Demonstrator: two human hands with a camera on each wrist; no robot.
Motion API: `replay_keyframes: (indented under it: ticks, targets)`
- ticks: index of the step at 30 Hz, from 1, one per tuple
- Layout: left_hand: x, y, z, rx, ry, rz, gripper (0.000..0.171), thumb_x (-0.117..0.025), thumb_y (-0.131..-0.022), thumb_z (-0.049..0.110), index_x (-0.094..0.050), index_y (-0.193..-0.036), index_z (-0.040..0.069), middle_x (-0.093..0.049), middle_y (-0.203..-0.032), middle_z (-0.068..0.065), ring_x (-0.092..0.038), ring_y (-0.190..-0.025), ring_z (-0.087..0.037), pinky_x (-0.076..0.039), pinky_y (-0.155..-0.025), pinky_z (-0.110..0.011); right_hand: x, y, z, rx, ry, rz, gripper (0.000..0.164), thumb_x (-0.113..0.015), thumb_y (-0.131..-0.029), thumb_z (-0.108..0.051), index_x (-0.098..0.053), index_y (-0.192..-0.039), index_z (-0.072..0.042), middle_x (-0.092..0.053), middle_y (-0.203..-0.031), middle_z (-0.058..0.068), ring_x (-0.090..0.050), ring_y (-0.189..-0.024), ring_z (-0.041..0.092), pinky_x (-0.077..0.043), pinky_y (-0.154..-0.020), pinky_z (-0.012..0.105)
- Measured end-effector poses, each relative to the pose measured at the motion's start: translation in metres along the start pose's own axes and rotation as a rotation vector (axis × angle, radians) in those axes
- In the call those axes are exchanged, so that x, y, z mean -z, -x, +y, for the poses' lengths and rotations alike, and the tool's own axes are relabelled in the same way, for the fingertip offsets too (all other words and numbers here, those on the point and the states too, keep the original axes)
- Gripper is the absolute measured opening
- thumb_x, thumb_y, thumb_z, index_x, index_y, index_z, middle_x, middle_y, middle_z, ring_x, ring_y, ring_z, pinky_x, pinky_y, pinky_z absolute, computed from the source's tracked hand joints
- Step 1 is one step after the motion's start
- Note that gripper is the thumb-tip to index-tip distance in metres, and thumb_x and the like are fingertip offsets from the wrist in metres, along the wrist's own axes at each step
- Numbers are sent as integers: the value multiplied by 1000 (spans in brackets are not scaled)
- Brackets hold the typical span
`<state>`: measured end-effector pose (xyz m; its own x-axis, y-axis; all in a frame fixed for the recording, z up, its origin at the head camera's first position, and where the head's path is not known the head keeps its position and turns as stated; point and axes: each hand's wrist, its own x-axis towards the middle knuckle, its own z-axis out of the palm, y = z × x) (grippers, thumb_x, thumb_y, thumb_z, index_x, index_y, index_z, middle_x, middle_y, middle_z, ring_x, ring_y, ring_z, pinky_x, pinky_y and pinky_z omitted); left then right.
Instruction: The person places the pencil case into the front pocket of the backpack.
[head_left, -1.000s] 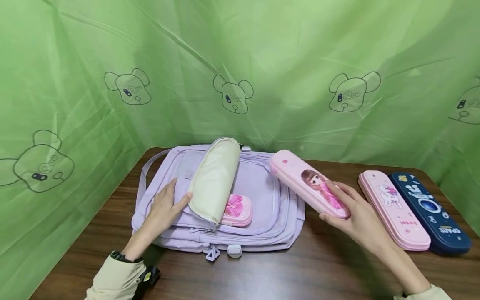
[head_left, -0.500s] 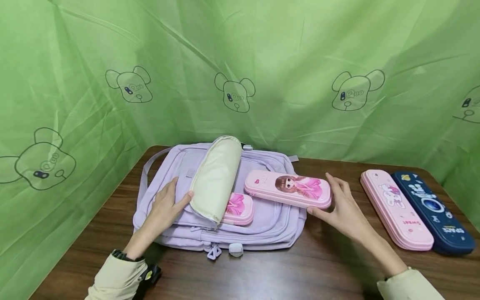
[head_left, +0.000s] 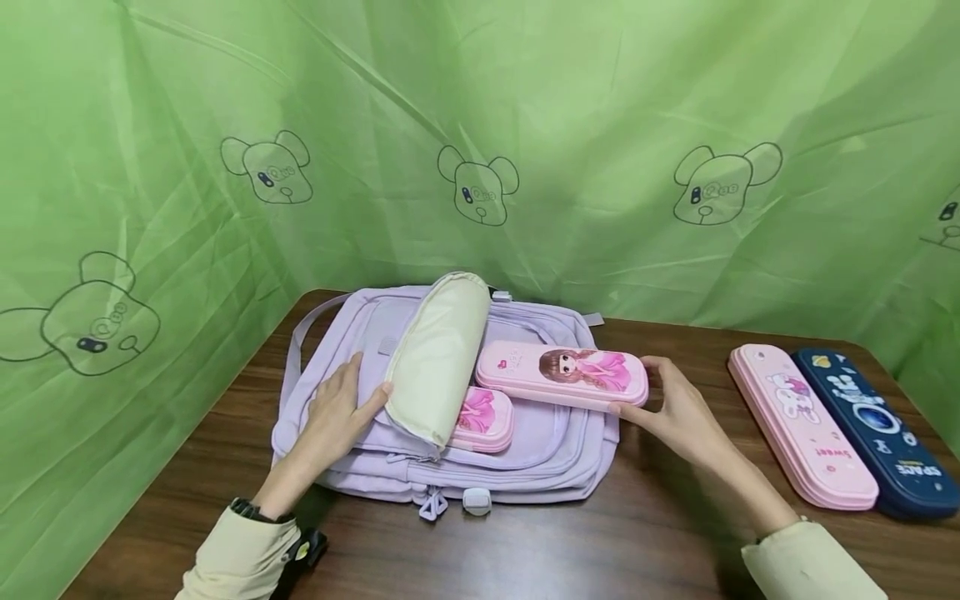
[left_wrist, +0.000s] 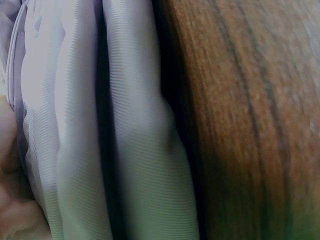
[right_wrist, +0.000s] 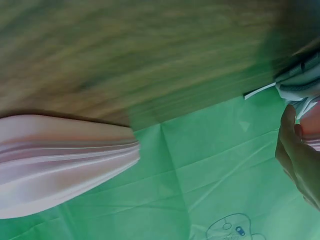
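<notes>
In the head view my right hand (head_left: 678, 417) grips the right end of a pink pencil case (head_left: 517, 367) printed with a doll, its thumb at the near side. The case lies over the right part of a lilac backpack (head_left: 577, 450). My left hand (head_left: 335, 421) rests on the backpack's left part, fingers extended, thumb touching the edge of the folded-back cream-lined flap (head_left: 438, 358). From under that flap shows one end of a second pink pencil case (head_left: 487, 421). The left wrist view shows the backpack's side (left_wrist: 140, 125) and part of my fingers.
At the right of the wooden table (head_left: 570, 550) lie a pink rabbit pencil case (head_left: 802, 425) and a navy space pencil case (head_left: 877, 425), side by side. A green curtain (head_left: 585, 92) with bear drawings hangs behind. A zipper pull (head_left: 432, 504) and a buckle (head_left: 477, 502) hang at the front.
My right hand has brought the doll pencil case left and turned it from slanted to nearly crosswise over the backpack. My left hand stays in place on the backpack.
</notes>
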<state>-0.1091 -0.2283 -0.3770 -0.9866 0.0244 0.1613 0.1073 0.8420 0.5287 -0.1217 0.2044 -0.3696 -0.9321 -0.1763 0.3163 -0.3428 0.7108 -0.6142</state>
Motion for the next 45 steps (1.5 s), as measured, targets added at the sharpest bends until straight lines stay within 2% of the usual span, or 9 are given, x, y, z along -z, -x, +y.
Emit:
replay_keyframes:
  ticks: [4, 13, 17, 21, 25, 33, 37, 45]
  targets:
    - [-1, 1, 0, 0, -1, -1, 78, -43, -94, 49, -18, -146, -4, -24, -139, -38, -22, -126, -55, -16, -94, -71, -9, -8, 0, 51, 12, -10, 70, -78, -75, -27, -44, -126, 6, -53, -118, 24, -50, -109, 39, -39, -89, 53]
    - [-4, 2, -2, 9, 20, 15, 77, -44, -94, 50, -20, -146, -1, -25, -141, -36, -21, -127, -53, -15, -95, -70, -23, -17, 2, 142, 30, 41, 68, -80, -73, -20, -47, -126, 7, -54, -116, 23, -51, -107, 39, -39, -89, 53]
    - [-4, 2, -3, 6, 11, 17, 76, -46, -94, 48, -21, -146, -2, -25, -140, -36, -22, -126, -53, -16, -95, -70, -28, -19, -3, 162, 55, 13, 69, -77, -76, -23, -45, -129, 7, -55, -112, 22, -53, -104, 38, -40, -89, 52]
    - [-4, 2, -4, 6, 15, 10, 76, -47, -93, 47, -21, -146, -1, -24, -140, -37, -21, -126, -54, -15, -94, -70, -35, -21, -11, 149, 81, -39, 71, -72, -82, -30, -40, -136, 5, -53, -119, 24, -49, -110, 39, -37, -93, 53]
    - [-3, 2, -3, 3, 26, 7, 76, -48, -93, 46, -21, -146, -2, -24, -140, -37, -21, -126, -54, -14, -94, -71, -41, -23, -17, 152, 81, -64, 71, -69, -85, -29, -36, -138, 4, -48, -128, 26, -43, -117, 41, -33, -97, 54]
    - [-2, 1, -3, -5, 14, 17, 75, -48, -93, 45, -22, -145, -3, -25, -140, -37, -21, -126, -55, -15, -94, -71, -58, -27, -27, 195, 109, -98, 70, -69, -85, -24, -36, -136, 11, -41, -134, 31, -34, -126, 45, -26, -103, 53]
    - [-3, 1, -2, -17, 18, 22, 74, -48, -94, 45, -23, -144, -3, -26, -140, -36, -22, -126, -54, -16, -95, -70, -68, -29, -35, 210, 122, -110, 69, -71, -83, -24, -39, -134, 12, -43, -132, 32, -32, -127, 46, -25, -104, 54]
    - [-2, 3, -3, -21, 14, 27, 74, -49, -93, 43, -22, -144, -4, -26, -140, -36, -22, -126, -53, -16, -96, -68, -80, -36, -46, 266, 274, -87, 69, -70, -83, -33, -46, -129, 12, -49, -128, 28, -35, -128, 41, -23, -104, 56]
